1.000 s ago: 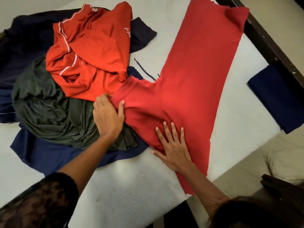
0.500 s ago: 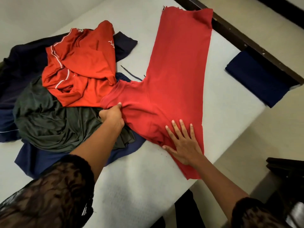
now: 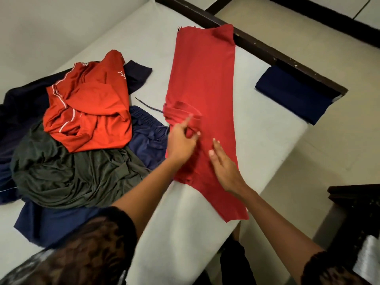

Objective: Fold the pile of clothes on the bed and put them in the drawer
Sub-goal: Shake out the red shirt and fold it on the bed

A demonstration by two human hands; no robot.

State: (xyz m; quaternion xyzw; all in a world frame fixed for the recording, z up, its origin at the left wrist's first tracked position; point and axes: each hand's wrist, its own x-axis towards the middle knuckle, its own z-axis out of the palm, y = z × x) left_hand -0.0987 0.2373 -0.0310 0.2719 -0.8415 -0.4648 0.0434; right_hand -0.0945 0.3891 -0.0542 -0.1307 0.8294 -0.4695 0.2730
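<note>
And the sleeve [image 3: 183, 112] has come over! Half a second back it stuck out left toward the pile; now it lies doubled onto the body of the red shirt [image 3: 203, 79], and your left hand [image 3: 182, 140] has travelled right with it. The right hand [image 3: 225, 169] has shifted a little too, its fingers drawn closer together than before.

The shirt runs as one long strip from the far edge of the bed [image 3: 263, 130] to the near edge, where its end droops over the side. Your left hand pinches a fold of the sleeve, thumb and curled fingers closed on the cloth, forefinger poking out toward the far side; it is blurred, so the finer grip is hard to read. The sleeve's cuff sits just beyond those fingertips. Your right hand lies flat on the shirt just right of the left, fingers straight and narrow, holding nothing, red cloth under the palm.

To the left waits the pile: an orange-red garment [image 3: 90, 112] on top, a dark green garment [image 3: 67, 173] nearer you, navy clothes [image 3: 148, 136] beneath. Well apart on the right, a folded navy piece [image 3: 294, 93] rests at the bed's edge.
</note>
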